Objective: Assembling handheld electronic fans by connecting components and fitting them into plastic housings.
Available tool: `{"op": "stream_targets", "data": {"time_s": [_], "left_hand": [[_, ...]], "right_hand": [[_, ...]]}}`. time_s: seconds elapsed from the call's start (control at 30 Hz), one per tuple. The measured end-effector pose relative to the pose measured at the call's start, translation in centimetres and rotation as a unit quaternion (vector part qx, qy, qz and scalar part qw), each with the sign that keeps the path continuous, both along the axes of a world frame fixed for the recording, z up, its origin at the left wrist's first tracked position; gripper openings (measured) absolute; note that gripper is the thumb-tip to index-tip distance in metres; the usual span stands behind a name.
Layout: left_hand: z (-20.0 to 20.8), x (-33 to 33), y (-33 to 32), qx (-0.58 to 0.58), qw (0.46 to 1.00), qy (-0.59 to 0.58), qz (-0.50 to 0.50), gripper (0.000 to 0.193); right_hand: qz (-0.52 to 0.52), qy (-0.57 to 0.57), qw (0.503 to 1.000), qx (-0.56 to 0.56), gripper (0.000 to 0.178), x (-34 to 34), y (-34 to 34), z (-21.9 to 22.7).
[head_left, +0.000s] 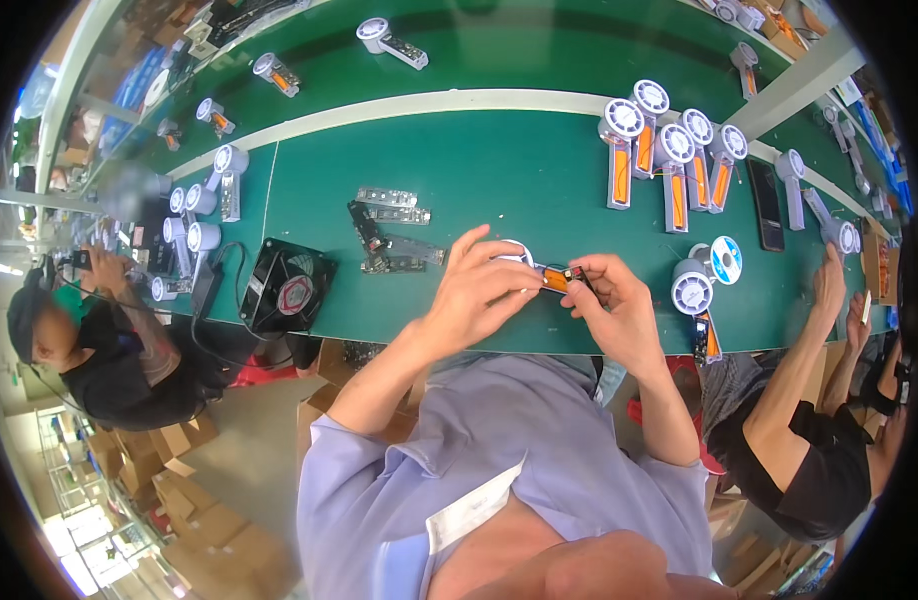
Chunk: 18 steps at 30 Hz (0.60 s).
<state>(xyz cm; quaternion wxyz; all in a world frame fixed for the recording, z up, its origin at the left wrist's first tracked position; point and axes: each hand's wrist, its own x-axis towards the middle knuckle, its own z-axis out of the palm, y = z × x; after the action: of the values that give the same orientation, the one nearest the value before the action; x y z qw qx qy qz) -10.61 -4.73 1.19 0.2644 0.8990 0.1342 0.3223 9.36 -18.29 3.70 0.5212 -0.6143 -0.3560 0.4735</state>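
Observation:
A small handheld fan with a pale round head (517, 252) lies between my hands near the front edge of the green table. Its handle is uncovered, and an orange battery (555, 280) shows inside. My left hand (469, 290) is closed around the head end, with its fingers hiding much of it. Thumb and fingers of my right hand (616, 308) pinch a small dark circuit board (576, 273) at the other end of the handle. Thin wires run by that board. Left of my hands lie several loose circuit boards (394, 214), some overlapping.
A black square cooling fan (287, 285) with a cable stands at left. Several handheld fans (676, 150) stand right of centre, near a black phone (766, 205). A blue-and-white spool (725, 261) sits behind another open fan (692, 292). Co-workers sit on both sides.

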Motion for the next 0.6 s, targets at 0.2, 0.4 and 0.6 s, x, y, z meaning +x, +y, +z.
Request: {"op": "stream_targets", "data": {"time_s": [0.2, 0.4, 0.6], "left_hand": [[0.6, 1.2, -0.8, -0.246, 0.966, -0.019, 0.080, 0.016], [0.3, 2.2, -1.3, -0.126, 0.987, -0.043, 0.095, 0.014], [0.4, 2.6, -1.2, -0.062, 0.993, -0.056, 0.087, 0.016]], "right_hand": [[-0.049, -0.172, 0.981, 0.071, 0.022, -1.5, 0.4, 1.0], [-0.055, -0.275, 0.953, 0.119, 0.022, -2.0, 0.8, 0.8], [-0.065, -0.323, 0.932, 0.153, 0.023, -2.2, 0.9, 0.1]]}}
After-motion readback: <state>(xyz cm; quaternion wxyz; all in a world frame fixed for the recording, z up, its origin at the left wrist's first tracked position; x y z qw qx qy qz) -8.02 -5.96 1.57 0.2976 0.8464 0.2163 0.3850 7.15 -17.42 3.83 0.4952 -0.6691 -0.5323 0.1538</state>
